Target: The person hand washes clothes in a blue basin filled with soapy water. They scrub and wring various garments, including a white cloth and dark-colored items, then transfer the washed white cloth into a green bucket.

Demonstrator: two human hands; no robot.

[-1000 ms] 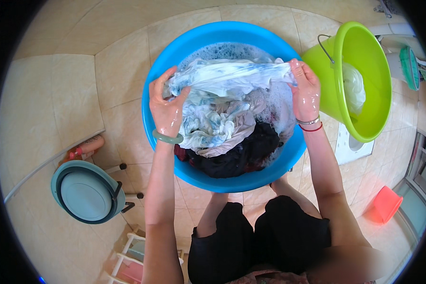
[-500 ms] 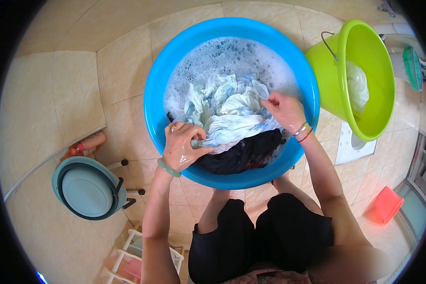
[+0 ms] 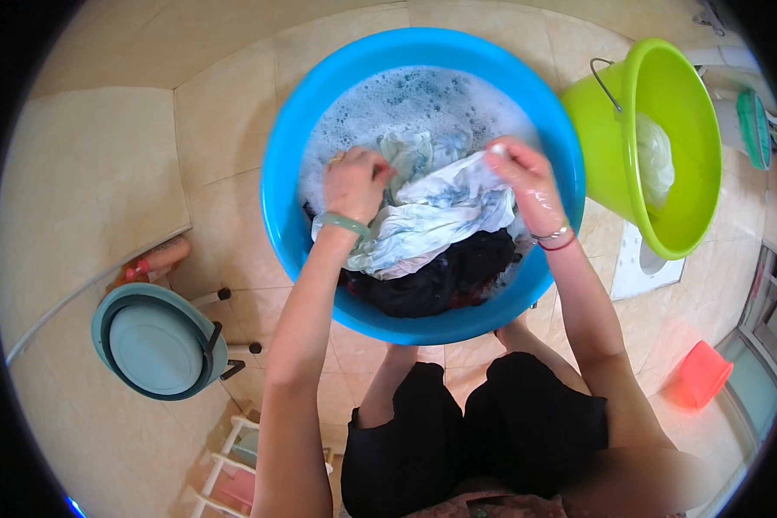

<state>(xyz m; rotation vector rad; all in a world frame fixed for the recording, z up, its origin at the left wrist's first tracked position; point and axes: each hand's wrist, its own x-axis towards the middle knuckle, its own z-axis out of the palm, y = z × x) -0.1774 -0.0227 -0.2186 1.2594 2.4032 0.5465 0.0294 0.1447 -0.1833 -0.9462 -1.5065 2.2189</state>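
Note:
A wet white garment with pale blue patches [image 3: 445, 211] lies bunched in a large blue basin [image 3: 281, 164] of sudsy water [image 3: 406, 99]. My right hand [image 3: 531, 186] pinches the garment's far right edge, lifting it a little. On the left side, my left hand [image 3: 354, 186] has its fingers curled at the garment's far folds, and they look closed on the cloth. Part of the garment spreads under my left wrist, which wears a green bangle [image 3: 347, 225]. Dark clothing [image 3: 432, 281] is heaped in the near part of the basin, just below the garment.
A lime-green bucket [image 3: 596, 147] with a whitish bundle [image 3: 654, 160] inside stands right of the basin. Beside it is a white floor fixture [image 3: 647, 274]. A grey-green tub [image 3: 157, 345] is at left, a white rack [image 3: 224, 470] below it, and a red-orange container [image 3: 702, 374] at lower right.
My left hand has let go of the garment's near left edge and moved away from me to its far folds. My right hand has lifted the right edge slightly, stretching the cloth.

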